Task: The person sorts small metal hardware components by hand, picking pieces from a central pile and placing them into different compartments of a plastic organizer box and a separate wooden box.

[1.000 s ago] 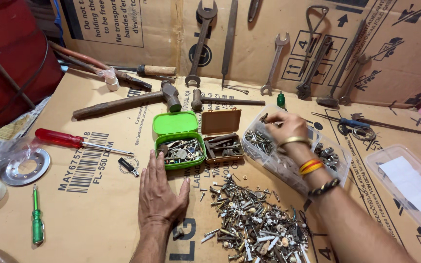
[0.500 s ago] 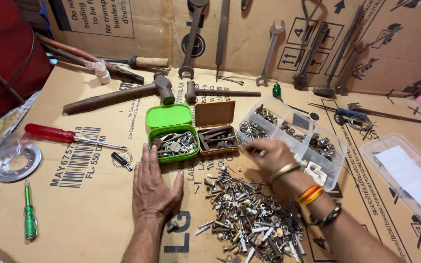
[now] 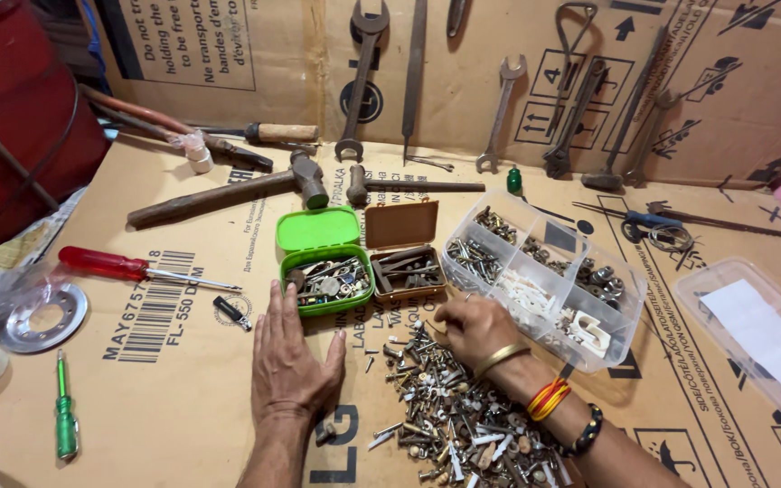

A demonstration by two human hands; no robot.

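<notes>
Flattened cardboard floor (image 3: 183, 380), tools leaning on the cardboard wall. Left hand (image 3: 293, 357) flat, open, empty; right hand (image 3: 474, 327) curled over screw pile (image 3: 449, 411), grasp unclear

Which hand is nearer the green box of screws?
Left. The left hand lies flat on the cardboard, fingertips by the green box. The right hand is over the screw pile, farther right.
</notes>
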